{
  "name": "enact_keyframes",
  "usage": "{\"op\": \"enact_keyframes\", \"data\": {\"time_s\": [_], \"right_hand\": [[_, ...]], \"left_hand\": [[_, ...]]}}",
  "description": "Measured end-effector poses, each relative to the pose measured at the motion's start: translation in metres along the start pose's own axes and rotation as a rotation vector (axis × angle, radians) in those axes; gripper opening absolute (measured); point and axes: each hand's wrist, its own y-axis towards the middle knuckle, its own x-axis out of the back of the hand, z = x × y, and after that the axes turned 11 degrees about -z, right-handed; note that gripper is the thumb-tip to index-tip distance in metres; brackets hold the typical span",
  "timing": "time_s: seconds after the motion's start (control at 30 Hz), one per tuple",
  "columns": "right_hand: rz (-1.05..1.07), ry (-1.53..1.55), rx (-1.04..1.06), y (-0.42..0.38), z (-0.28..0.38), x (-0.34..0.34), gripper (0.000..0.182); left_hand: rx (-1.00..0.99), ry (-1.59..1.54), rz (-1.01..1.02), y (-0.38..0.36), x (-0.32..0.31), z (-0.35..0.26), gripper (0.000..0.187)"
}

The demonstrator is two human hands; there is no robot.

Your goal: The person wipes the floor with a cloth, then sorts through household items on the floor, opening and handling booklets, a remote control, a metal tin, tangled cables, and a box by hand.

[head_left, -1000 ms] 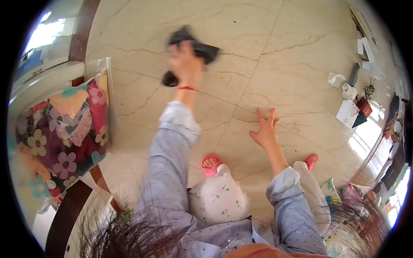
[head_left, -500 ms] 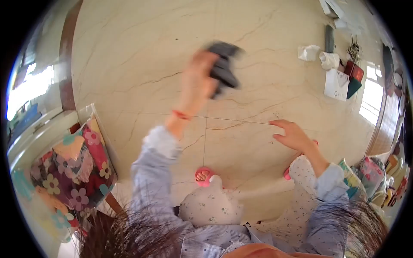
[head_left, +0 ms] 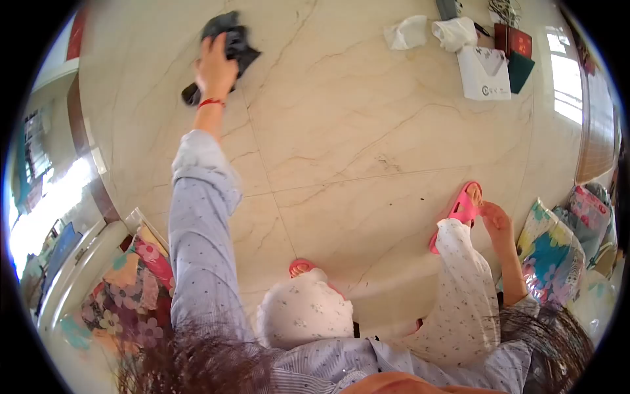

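Note:
Far out at the upper left, my left hand (head_left: 218, 67) is closed on a dark grey cloth (head_left: 241, 51). Part of the crumpled cloth shows on either side of the fingers, against the tiled floor. A red string circles that wrist. My right hand (head_left: 497, 222) is low on the right, beside the pink slipper (head_left: 466, 205) on my right foot. Its fingers are loosely bent and hold nothing that I can see.
At the upper right are a white box (head_left: 484, 73), white crumpled paper (head_left: 454, 33), a red booklet (head_left: 514, 42) and a dark green booklet (head_left: 520, 71). Flower-patterned fabric (head_left: 125, 295) lies at the lower left, and patterned bags (head_left: 551, 253) stand at the right.
My left hand has carried the dark cloth from the middle of the floor to the upper left. My right hand has drawn down and right, beside the slipper. The view has shifted.

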Motion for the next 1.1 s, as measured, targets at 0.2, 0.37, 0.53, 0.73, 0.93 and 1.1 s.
{"op": "enact_keyframes", "data": {"time_s": [0.2,0.37,0.53,0.73,0.93,1.1], "right_hand": [[-0.092,-0.052,-0.001,-0.027,-0.006,-0.004,0.023],[-0.18,0.244,0.036,-0.023,-0.026,-0.019,0.023],[-0.207,0.262,0.073,-0.004,-0.042,-0.013,0.024],[-0.312,0.383,0.052,0.003,-0.072,0.017,0.029],[-0.383,0.513,0.007,0.002,-0.091,0.031,0.031],[-0.4,0.53,-0.06,-0.013,-0.095,0.032,0.032]], "left_hand": [[-0.346,-0.1,0.155,-0.061,0.003,-0.167,0.051],[-0.743,-0.316,0.233,-0.167,0.025,-0.245,0.044],[-0.63,-0.659,0.405,-0.183,0.058,-0.232,0.047],[-0.282,-0.539,0.303,-0.126,0.129,-0.074,0.057],[0.225,0.054,0.172,-0.17,0.088,0.086,0.051],[0.408,0.29,0.067,-0.212,0.071,-0.003,0.048]]}}
